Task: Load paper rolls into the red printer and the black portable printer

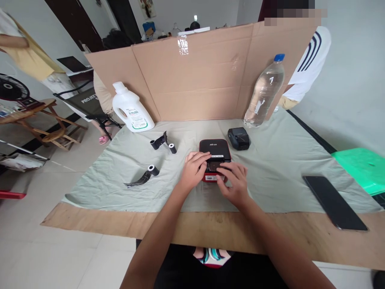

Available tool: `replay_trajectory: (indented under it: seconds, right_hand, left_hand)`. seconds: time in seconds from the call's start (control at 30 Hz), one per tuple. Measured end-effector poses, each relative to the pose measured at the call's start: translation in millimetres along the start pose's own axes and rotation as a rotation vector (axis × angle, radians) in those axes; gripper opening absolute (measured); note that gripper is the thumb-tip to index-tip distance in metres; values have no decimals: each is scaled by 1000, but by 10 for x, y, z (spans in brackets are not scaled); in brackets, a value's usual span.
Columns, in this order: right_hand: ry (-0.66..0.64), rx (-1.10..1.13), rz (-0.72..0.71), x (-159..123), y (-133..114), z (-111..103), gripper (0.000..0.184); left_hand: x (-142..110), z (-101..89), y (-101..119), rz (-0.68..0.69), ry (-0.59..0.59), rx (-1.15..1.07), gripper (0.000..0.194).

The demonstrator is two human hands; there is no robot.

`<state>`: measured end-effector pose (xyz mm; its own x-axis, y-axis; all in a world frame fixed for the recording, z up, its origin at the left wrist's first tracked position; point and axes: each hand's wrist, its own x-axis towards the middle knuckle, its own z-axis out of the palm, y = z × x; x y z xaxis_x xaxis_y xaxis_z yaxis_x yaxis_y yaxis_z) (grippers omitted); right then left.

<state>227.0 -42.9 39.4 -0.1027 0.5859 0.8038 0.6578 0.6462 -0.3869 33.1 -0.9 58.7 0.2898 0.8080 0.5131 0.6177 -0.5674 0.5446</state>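
A small black device with red sides (214, 145), which looks like a label printer, sits on the grey-green cloth in front of me. My left hand (194, 170) lies over its left side, fingers stretched across the top near a white strip. On the front right, my right hand (234, 180) touches the device with its fingers apart, the thumb low by the front label. Between the hands shows a dark recessed part (213, 165); its details are partly hidden by fingers. To the left lie a black-wrapped paper roll (153, 170) with a loose dark strip, and a smaller roll (172, 148).
Behind stands a cardboard panel (198, 88). A white jug (132, 110) leans at back left and a water bottle (264, 96) at back right. Another black device (238, 138) sits beside the printer. A phone (333, 202) lies at right. Other people are beyond the panel.
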Motion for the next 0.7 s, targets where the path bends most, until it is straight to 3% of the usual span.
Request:
replay_trajectory:
  seconds: [0.1, 0.2, 0.3, 0.43, 0.53, 0.7]
  right_hand:
    - [61, 155, 346, 94, 137, 5, 24]
    - [-10, 450, 737, 200, 328, 89, 41]
    - [-55, 750, 964, 266, 446, 204, 51]
    - [-38, 883, 1069, 274, 462, 266, 49]
    - [-28, 898, 1099, 268, 445, 263, 50]
    - [-6, 901, 1053, 264, 391, 285, 51]
  left_hand:
    - [37, 26, -27, -22, 42, -107, 31]
    - [106, 60, -42, -131, 119, -256, 26]
    - [132, 129, -65, -278, 217, -419, 37]
    - [98, 250, -128, -501, 322, -656, 54]
    - [89, 311, -156, -663, 248, -896, 60]
    - [125, 331, -115, -669, 232, -1043, 56]
